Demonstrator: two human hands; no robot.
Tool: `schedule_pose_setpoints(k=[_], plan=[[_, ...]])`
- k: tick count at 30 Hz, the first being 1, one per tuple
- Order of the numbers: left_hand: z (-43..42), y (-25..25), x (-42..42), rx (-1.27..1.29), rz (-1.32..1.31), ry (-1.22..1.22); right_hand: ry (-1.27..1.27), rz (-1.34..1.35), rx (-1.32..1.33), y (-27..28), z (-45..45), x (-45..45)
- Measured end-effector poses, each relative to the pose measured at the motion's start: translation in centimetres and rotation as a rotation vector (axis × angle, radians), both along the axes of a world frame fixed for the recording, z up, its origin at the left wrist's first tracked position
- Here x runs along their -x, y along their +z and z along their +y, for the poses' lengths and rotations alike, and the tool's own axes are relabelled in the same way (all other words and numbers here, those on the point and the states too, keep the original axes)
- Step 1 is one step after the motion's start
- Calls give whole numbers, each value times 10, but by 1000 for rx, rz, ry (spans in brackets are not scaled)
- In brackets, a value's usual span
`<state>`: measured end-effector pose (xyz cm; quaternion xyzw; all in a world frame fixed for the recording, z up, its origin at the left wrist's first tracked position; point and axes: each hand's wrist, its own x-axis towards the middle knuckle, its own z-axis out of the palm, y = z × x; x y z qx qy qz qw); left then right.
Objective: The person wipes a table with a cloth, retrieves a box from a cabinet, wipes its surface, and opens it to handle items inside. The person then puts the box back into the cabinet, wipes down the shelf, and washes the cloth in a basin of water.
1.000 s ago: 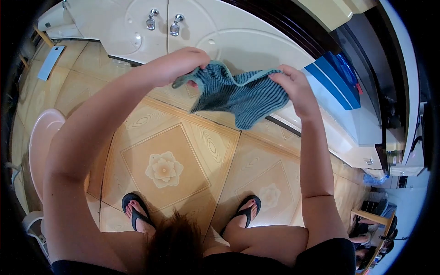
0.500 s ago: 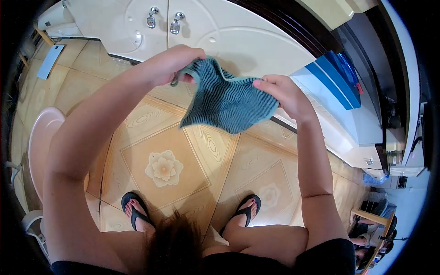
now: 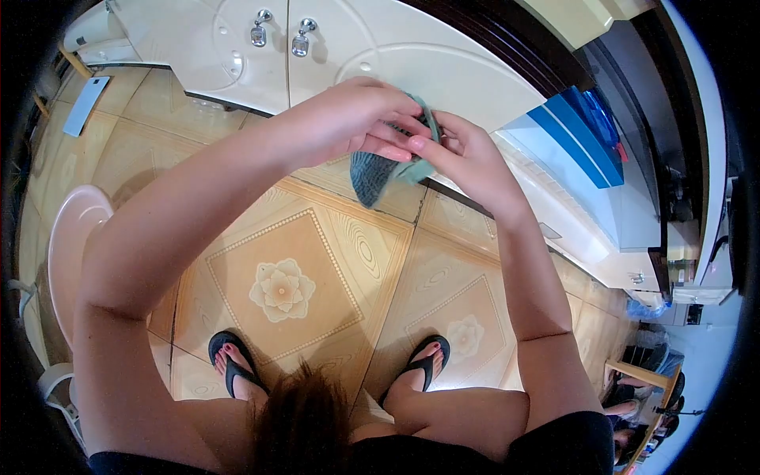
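Observation:
A green-blue striped cloth (image 3: 370,176) hangs bunched between my two hands, above the tiled floor and in front of the white cabinet doors. My left hand (image 3: 380,123) has its fingers bent around the cloth's upper left part. On the other side, my right hand (image 3: 459,150) pinches the cloth's light green edge, its thumb close to my left fingertips. Both hands nearly touch, and they hide much of the cloth's upper part.
White cabinet doors (image 3: 261,75) with two metal knobs stand ahead. A blue box (image 3: 574,136) sits at the right. At the left are a pink round object (image 3: 71,245) and a light blue flat object (image 3: 85,107) on the floor. Chair-like wooden framing (image 3: 643,375) shows at lower right.
My hands have come together from a wide hold. The cloth, spread out before, is now gathered and folded between them.

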<state>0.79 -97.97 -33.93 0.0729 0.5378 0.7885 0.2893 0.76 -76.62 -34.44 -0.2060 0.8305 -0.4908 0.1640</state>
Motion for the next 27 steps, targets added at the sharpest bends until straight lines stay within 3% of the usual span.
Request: schedule_pose_setpoints(k=[3, 6, 9, 13, 17, 21, 24, 27], plan=[[-8, -3, 7, 117, 97, -117, -10, -34, 50, -7, 11, 5], [-11, -2, 14, 562, 485, -31, -64, -13, 12, -2, 11, 0], [-9, -20, 11, 589, 802, 118, -56, 7, -34, 0, 12, 0], [-13, -22, 12, 528, 801, -144, -20, 64, -7, 3, 17, 4], [-8, -29, 1, 482, 688, -225, -39, 31, 3, 11, 16, 4], [-6, -29, -3, 663, 776, -322, -31, 5, -28, 12, 14, 2], [-11, -37, -1, 1000, 867, -415, -19, 45, -13, 9, 21, 5], [-22, -47, 3, 1002, 935, -178, -43, 123, -25, 11, 27, 8]])
